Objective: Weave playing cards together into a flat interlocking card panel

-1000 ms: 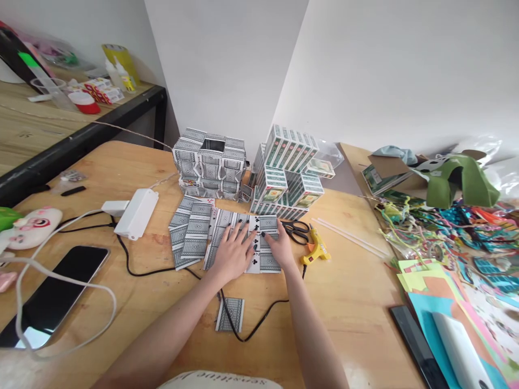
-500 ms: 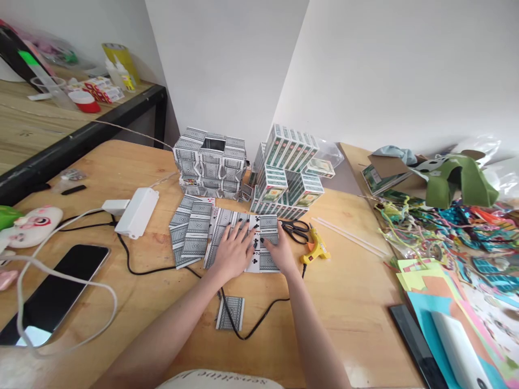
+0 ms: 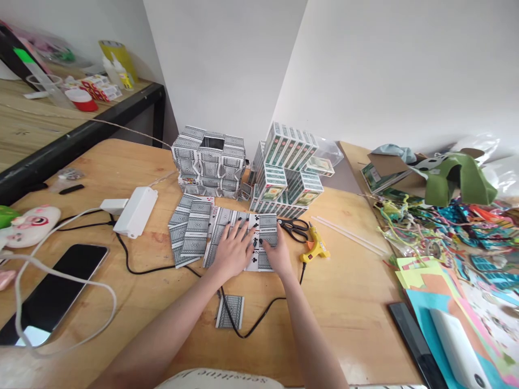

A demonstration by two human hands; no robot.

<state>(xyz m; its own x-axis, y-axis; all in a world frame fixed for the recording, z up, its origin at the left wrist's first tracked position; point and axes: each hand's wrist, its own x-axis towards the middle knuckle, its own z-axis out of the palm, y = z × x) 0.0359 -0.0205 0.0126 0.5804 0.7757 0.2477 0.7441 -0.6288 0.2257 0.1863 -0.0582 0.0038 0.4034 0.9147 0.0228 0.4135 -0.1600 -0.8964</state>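
Cards (image 3: 268,221): laid flat in adjoining rows near the middle of the counter (image 3: 344,308), mostly backs up, one strip of faces with black pips showing. Behind them, to the right, stands the box stack (image 3: 290,146); to its left, the card model (image 3: 211,170), hollow at the top. Loose strips (image 3: 197,229) of cards fan out just left of the rows.

Left hand (image 3: 232,251) rests palm down on the cards, fingers (image 3: 235,230) spread, nothing clamped. Right hand (image 3: 279,253) lies at their right edge, thumb on top and apart from the forefinger; no pinch seen.

Change over the last second: almost none. Both hands and the rows keep their places; only the view has shifted slightly. Judged a steadying or pressing step, not a transfer.

Glue gun (image 3: 314,249) and scissors (image 3: 298,231) lie just right of the right hand, unheld. Single card (image 3: 236,308) lies nearer the wearer.
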